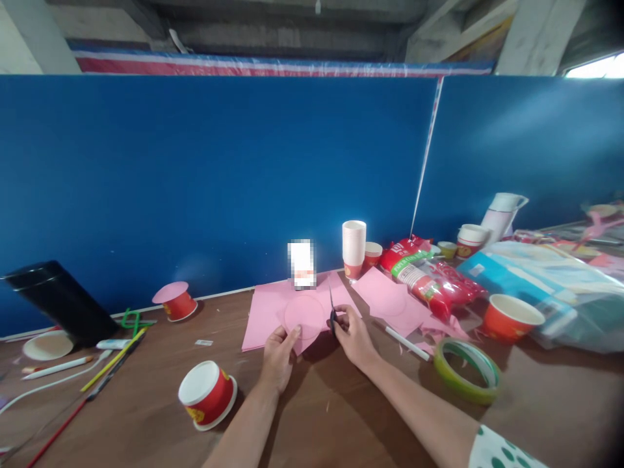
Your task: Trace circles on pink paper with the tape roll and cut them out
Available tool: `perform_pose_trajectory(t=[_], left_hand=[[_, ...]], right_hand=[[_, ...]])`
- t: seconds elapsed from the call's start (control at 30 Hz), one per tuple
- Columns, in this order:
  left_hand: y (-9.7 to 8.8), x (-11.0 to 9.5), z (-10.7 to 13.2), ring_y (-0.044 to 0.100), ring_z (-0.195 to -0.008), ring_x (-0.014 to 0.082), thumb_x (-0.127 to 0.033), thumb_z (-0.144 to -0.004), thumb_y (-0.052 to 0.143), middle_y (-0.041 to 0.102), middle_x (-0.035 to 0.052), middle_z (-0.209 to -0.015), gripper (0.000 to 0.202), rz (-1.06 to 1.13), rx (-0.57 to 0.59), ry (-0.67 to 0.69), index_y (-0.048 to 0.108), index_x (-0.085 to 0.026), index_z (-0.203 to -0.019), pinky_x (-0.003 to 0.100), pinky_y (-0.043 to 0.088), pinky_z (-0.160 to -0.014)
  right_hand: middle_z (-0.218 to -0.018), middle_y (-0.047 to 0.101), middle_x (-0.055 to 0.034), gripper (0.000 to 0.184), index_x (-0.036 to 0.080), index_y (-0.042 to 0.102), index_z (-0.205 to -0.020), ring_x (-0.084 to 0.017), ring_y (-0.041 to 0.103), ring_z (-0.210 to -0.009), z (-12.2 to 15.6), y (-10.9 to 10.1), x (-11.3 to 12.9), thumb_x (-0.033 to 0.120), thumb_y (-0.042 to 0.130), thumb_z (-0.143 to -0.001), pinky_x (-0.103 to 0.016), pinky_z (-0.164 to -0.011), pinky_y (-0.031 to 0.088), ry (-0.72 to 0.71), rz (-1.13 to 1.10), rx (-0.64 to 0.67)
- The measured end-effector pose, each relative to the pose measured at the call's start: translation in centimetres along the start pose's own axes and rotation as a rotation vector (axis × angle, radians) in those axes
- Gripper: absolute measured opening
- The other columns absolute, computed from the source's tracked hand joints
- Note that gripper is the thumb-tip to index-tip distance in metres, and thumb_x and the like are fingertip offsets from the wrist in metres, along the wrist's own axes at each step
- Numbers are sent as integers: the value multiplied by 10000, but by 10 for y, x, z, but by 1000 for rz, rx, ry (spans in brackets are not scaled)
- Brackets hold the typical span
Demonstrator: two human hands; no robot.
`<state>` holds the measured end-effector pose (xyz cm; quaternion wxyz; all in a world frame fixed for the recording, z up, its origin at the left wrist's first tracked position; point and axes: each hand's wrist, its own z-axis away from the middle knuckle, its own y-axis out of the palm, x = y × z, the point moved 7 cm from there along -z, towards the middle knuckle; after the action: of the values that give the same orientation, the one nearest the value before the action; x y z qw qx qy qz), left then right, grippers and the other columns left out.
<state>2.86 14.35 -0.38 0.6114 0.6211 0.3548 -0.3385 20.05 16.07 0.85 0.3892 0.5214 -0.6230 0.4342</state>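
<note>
My left hand (280, 354) pinches the lower left edge of a sheet of pink paper (305, 318), on which a circle is drawn. In my right hand (353, 335) is a pair of scissors (333, 312), its dark handles in my fingers and its blades pointing up and away from me. The scissors are at the right edge of the held paper; whether the blades touch it I cannot tell. Behind and below lies more pink paper (266, 312) on the brown table (322, 429).
Left of my hands stand an upturned red paper cup (207, 395) and another with a pink disc (170, 292) on top. To the right lie a roll of green tape (467, 370), a white stick (407, 343), pink scraps, a red packet (433, 273) and an orange-red cup (511, 317).
</note>
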Motion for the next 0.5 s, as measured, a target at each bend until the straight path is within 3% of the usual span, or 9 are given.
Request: perform_pose_trajectory(t=[0.17, 0.5], left_hand=[[-1, 2, 0, 642, -741, 185, -292, -634, 745, 699, 70, -770, 270, -5, -9, -14, 659, -124, -827, 296, 484, -694], [-3, 4, 3, 548, -461, 103, -355, -641, 731, 678, 39, -677, 365, -113, -20, -41, 653, -122, -911, 208, 393, -424]], right_hand=[[-755, 668, -48, 222, 179, 499, -980, -190, 643, -682, 0, 0, -1, 247, 564, -779, -294, -626, 497, -11, -15, 0], [-755, 674, -41, 224, 179, 492, -979, -185, 648, -693, -1, 2, 1, 218, 563, -770, -277, -612, 483, 12, -19, 15]])
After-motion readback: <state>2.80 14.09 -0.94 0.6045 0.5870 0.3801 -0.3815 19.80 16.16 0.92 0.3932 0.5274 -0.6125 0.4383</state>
